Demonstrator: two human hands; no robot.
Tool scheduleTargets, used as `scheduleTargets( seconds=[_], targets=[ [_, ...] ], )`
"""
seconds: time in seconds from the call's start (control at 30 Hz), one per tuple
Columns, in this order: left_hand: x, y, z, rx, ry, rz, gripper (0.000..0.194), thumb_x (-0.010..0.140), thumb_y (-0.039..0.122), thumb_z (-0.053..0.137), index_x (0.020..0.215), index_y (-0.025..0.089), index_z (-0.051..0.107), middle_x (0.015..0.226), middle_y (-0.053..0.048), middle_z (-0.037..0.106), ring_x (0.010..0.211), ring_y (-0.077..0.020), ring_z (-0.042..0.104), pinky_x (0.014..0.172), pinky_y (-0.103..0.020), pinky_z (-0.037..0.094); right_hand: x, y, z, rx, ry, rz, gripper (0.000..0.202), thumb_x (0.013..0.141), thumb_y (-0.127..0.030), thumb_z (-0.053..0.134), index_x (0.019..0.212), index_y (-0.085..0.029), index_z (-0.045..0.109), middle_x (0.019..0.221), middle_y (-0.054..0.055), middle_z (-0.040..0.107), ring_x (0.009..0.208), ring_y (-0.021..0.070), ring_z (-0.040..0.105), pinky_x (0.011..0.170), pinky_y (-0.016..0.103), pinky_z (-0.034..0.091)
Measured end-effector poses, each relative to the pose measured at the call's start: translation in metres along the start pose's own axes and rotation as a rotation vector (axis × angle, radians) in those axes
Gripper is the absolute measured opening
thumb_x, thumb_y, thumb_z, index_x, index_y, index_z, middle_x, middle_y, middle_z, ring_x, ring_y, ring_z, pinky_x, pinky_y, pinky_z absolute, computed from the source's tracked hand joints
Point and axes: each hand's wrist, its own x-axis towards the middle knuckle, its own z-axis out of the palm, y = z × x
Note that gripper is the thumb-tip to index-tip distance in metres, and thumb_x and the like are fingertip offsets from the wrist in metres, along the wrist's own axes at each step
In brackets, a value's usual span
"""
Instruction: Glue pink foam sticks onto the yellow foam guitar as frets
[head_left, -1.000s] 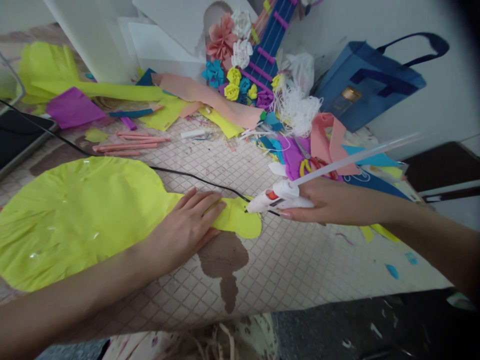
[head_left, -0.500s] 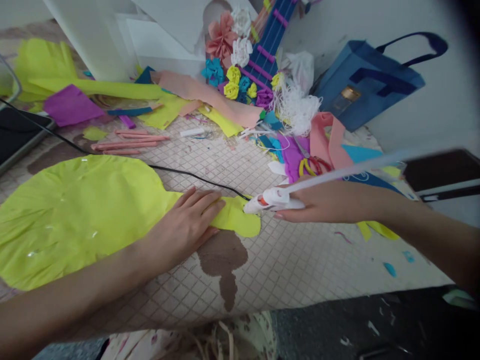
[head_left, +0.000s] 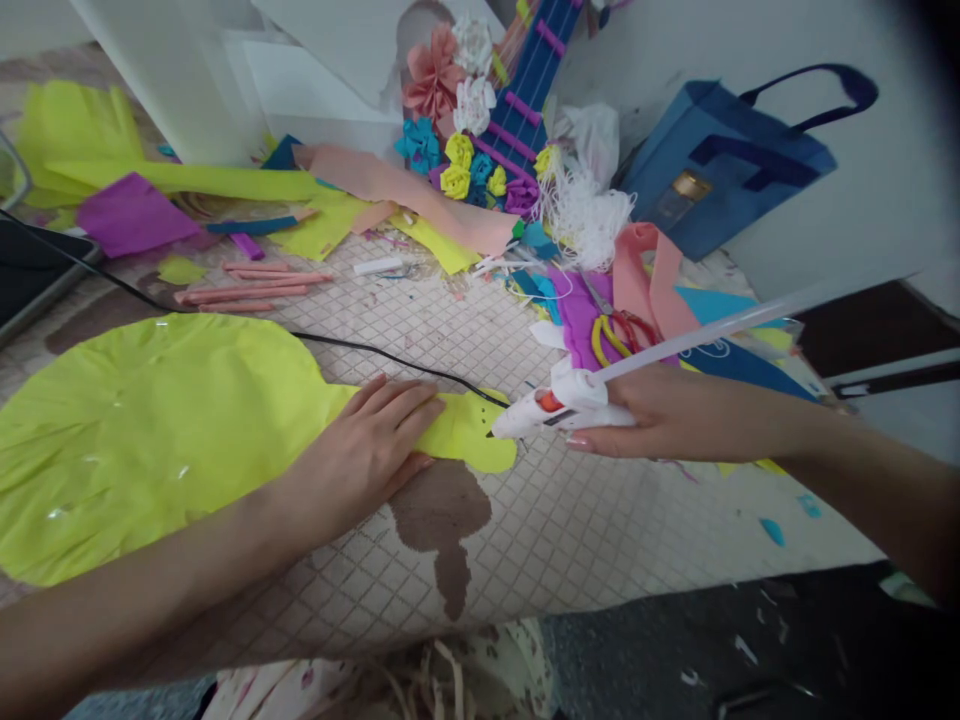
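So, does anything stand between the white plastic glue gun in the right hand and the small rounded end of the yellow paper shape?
Nothing visible stands between the glue gun and the small end of the yellow paper shape. The thin black cord crosses that end's upper edge, beside the tip; the left hand lies further along.

The left forearm (head_left: 187, 560) slants in from the lower left, ending in the left hand (head_left: 379, 440), palm down, its fingers (head_left: 397, 398) extended close together. From the right edge, the right forearm (head_left: 840, 450) reaches leftward; the right hand (head_left: 652, 412) is closed in a grip, well apart from the left.
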Motion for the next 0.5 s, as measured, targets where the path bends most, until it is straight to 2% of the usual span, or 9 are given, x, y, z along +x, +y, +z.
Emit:
scheduleTargets(
  seconds=[0.27,0.5],
  targets=[
    [0.0008,0.0013,-0.0012,0.039,-0.015,0.004,0.040,0.088,0.025,0.053,0.126,0.015,0.046,0.130,-0.014,0.053,0.120,-0.0277,0.047,0.105,-0.052,0.034,0.0037,-0.0020,0.0011,-0.008,0.005,0.004,0.033,0.086,-0.049,0.045,0.086,-0.020,0.062,0.060,-0.002,0.058,0.051,0.0133,0.051,0.048,0.025,0.030],
    [0.0010,0.0013,-0.0009,0.009,-0.002,-0.001,0.040,0.087,0.024,0.054,0.126,0.015,0.048,0.129,-0.013,0.053,0.120,-0.0277,0.047,0.105,-0.052,0.033,0.0066,-0.0014,0.0024,0.004,0.015,-0.046,0.032,0.087,-0.047,0.045,0.090,-0.021,0.062,0.060,-0.002,0.058,0.051,0.0144,0.050,0.051,0.026,0.031]
  ],
)
